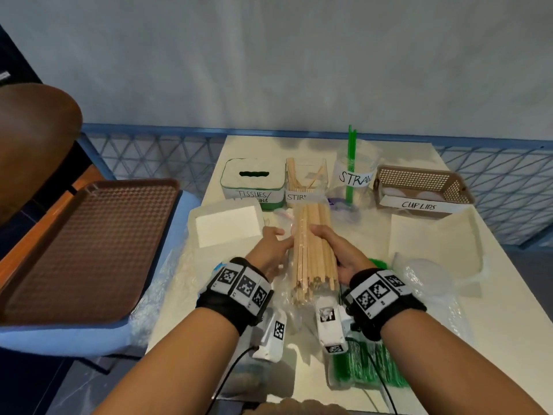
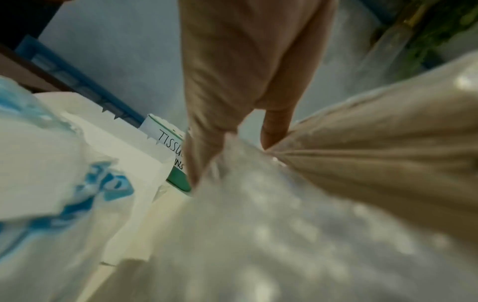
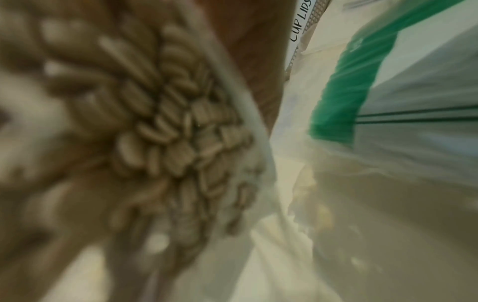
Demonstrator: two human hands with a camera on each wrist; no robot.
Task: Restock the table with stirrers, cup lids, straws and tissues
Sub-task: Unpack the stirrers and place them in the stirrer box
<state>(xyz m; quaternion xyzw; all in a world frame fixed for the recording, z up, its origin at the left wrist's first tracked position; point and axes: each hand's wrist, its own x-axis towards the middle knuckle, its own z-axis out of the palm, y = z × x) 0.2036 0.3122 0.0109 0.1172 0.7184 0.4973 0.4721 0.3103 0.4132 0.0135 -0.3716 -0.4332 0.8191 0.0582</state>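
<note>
A bundle of wooden stirrers (image 1: 312, 250) in a clear plastic wrapper is held just above the table's middle. My right hand (image 1: 317, 232) grips it from the right. My left hand (image 1: 280, 239) pinches the wrapper (image 2: 232, 173) on the bundle's left side, and the left wrist view shows the thumb and a finger closed on the plastic beside the stirrers (image 2: 388, 163). The right wrist view looks at the blurred stirrer ends (image 3: 168, 132). Just beyond the bundle stands the clear stirrer holder (image 1: 305, 178) with a few sticks in it.
Along the back stand the tissue box (image 1: 253, 178), a straw cup (image 1: 354, 172) and the cup lids basket (image 1: 419, 187). An opened tissue pack (image 1: 227, 226) lies left, bagged lids (image 1: 425, 271) right, a green straw pack (image 1: 371, 366) near me. A brown tray (image 1: 89, 244) sits off-table, left.
</note>
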